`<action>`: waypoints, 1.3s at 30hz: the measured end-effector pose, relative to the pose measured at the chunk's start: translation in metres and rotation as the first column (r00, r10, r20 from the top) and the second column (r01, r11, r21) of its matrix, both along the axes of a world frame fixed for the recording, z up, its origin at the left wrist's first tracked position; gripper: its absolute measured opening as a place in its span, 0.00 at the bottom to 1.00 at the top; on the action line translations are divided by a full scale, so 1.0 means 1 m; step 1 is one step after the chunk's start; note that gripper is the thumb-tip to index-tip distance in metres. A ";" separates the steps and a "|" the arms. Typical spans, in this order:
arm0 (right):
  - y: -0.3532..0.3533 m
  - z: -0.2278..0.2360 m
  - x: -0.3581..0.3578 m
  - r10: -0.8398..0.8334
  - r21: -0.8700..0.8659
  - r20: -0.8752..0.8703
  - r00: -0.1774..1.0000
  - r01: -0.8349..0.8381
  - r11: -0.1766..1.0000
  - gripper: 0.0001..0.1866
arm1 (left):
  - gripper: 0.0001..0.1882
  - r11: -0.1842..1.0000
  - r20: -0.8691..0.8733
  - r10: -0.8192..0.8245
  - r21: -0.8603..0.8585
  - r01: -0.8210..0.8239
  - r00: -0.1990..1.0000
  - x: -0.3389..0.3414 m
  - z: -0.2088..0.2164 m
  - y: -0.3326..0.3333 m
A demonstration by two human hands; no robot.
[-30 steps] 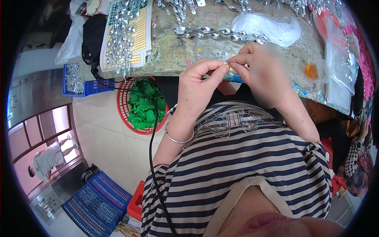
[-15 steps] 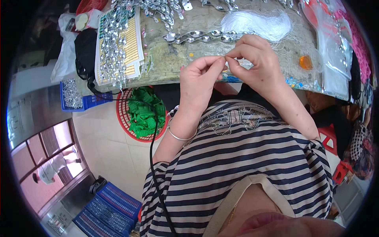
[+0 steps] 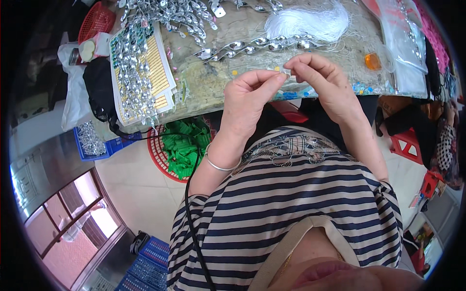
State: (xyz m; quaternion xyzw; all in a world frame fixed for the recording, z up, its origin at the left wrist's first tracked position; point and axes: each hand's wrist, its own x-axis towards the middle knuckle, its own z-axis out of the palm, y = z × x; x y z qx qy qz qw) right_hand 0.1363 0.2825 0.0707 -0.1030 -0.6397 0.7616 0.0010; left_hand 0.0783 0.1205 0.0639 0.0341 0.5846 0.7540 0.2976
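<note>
My left hand (image 3: 245, 102) is raised just over the table's near edge, thumb and forefinger pinched together. My right hand (image 3: 327, 87) faces it with its fingers bent and their tips close to the left fingertips. A tiny pale bit shows between the two hands, too small to name. Beyond them lies a pair of twisted silver strands (image 3: 251, 48), made of shiny curved pieces. A loose bundle of white thread (image 3: 308, 23) rests behind the strands, with fine ends trailing to the right.
Silver bead strands (image 3: 136, 82) lie on a patterned sheet (image 3: 162, 60) at the left. An orange block (image 3: 373, 61) and clear plastic bags (image 3: 410, 58) are at the right. Below the table's left side stand a red basket (image 3: 158, 154) with green pieces and a blue bin (image 3: 99, 156).
My right hand has turned and its fingertips have drawn slightly away from the left ones, which stay pinched. The whole view has shifted a little.
</note>
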 end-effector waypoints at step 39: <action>0.000 0.008 0.003 0.235 -0.273 -0.092 0.968 -0.251 0.928 0.08 | 0.07 0.995 0.005 0.099 0.003 -0.099 0.995 0.049 0.024 -0.011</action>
